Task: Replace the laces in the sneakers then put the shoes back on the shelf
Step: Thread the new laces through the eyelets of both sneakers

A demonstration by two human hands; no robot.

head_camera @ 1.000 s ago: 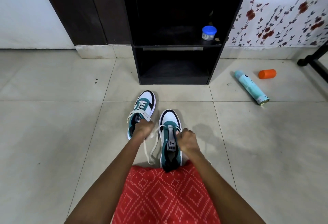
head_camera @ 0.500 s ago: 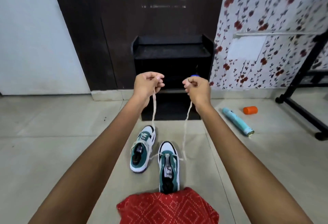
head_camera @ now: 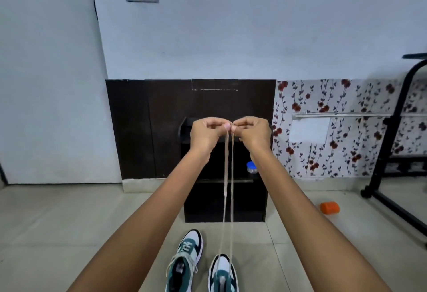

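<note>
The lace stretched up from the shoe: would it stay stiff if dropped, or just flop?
Probably floppy: the lace runs straight only because the left hand and right hand pinch its ends and pull it up from the sneaker. It looks thin and flat, so likely very light. Pulled harder, it might lift or tip the sneaker.

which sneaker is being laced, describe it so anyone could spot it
Start at the black shelf unit; on the floor before it lie a left sneaker and a right sneaker, both teal and white. It is the right one: only its lace rises in two strands, pinched by the left hand and right hand.
</note>
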